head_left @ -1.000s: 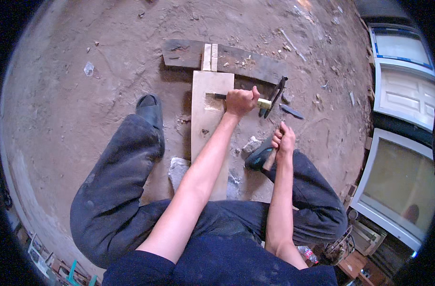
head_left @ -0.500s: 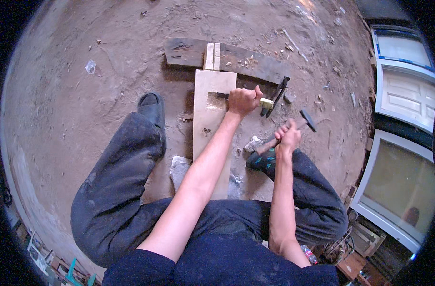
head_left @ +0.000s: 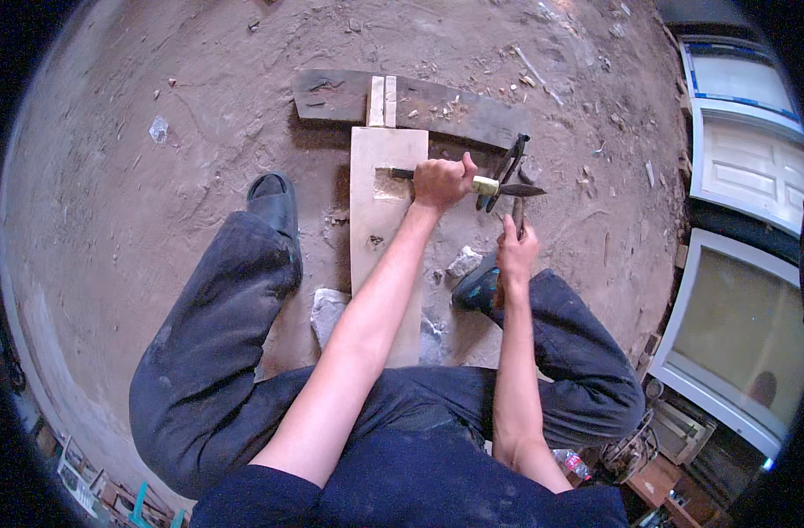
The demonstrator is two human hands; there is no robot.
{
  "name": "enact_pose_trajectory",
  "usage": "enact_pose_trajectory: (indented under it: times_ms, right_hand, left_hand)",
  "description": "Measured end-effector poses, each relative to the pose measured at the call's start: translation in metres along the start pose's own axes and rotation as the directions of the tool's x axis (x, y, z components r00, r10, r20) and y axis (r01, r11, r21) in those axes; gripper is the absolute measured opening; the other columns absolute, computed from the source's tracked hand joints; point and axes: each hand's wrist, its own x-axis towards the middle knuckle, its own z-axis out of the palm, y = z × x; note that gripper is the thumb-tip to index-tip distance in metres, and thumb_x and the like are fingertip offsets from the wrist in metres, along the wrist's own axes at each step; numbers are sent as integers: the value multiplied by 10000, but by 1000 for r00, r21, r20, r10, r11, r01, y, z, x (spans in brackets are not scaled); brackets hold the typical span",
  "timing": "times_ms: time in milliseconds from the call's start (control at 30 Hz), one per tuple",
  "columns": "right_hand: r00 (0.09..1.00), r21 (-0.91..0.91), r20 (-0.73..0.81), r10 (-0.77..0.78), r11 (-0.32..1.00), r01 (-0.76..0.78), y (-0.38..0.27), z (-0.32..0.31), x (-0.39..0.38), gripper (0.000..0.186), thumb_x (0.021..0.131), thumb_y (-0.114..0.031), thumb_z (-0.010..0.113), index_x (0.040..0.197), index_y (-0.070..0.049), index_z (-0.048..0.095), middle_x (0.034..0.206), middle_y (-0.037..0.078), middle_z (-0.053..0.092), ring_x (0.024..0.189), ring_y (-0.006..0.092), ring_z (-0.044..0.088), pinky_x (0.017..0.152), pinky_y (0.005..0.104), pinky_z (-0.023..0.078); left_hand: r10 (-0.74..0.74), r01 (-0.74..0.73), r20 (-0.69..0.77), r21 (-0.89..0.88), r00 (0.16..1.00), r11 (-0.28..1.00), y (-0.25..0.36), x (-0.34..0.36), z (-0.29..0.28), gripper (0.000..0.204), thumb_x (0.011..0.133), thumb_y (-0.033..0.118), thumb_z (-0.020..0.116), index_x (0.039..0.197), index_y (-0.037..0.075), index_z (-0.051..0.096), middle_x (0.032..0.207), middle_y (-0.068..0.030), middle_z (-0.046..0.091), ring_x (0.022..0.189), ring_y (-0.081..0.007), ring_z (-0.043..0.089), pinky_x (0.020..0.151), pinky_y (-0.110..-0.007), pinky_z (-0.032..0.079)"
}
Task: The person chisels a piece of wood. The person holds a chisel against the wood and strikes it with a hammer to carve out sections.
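Note:
A pale wooden board (head_left: 389, 151) lies lengthwise in front of me, with a shallow rectangular recess cut near its far end. My left hand (head_left: 441, 183) is wrapped round a chisel (head_left: 486, 186); the dark blade lies low across the recess and the light handle end points right. My right hand (head_left: 516, 253) grips a hammer (head_left: 519, 211) by its wooden handle. The hammer's dark head is at the chisel's handle end, touching it or nearly so. Beneath the board's far end shows a narrow piece of light wood (head_left: 377, 99).
A dark weathered plank (head_left: 331, 95) lies crosswise at the far end, with wood chips on it. Next to its right end is a black tool (head_left: 513, 158), partly hidden. Pale rubble (head_left: 330, 310) sits beside the board. White framed panels (head_left: 727, 334) lean on the right.
The hammer has swung left from out to the right, its head now at the chisel's end. My left hand still holds the chisel in the recess.

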Motion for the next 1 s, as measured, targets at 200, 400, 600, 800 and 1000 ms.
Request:
enact_pose_trajectory:
  times_ms: [200,400,600,800,1000]
  right_hand:
    - [874,-13,-378,-305,946,325,6,9,-21,235,921,-216,558,881,14,533,689,200,565,595,311,547,575,402,438]
    - [891,-158,-153,-426,901,404,1,20,-23,194,948,-186,526,1008,-3,547,681,226,558,582,326,590,522,415,411]
    - [843,-222,-190,-504,858,463,-9,24,-28,200,953,-201,517,1047,-27,549,727,256,598,683,391,635,568,430,446]
    - [950,-230,-112,-292,938,261,-11,14,-20,345,949,-364,501,913,-21,491,624,196,568,572,373,585,498,475,415]
    - [964,732,-130,230,679,-64,-21,3,-12,320,959,-384,480,763,-151,382,515,-37,295,360,77,298,298,249,266]
  left_hand:
    - [14,-14,5,-16,1000,1000,-2,1,4,474,869,228,566,415,98,531,413,-111,518,356,-284,547,384,-414,446]
    - [-7,7,15,17,1000,1000,-2,2,1,487,878,244,559,415,95,529,421,-127,520,360,-289,551,388,-420,448]
    - [-17,17,25,-9,1000,1000,-3,1,3,503,899,268,533,429,90,548,431,-141,527,375,-300,564,399,-429,456]
    - [-48,42,93,75,994,996,-5,4,4,528,918,282,502,433,80,552,450,-138,541,387,-306,569,403,-420,456]
    - [-12,13,11,-57,1000,998,0,2,-1,528,911,255,523,414,75,515,423,-137,507,366,-303,541,391,-428,428]
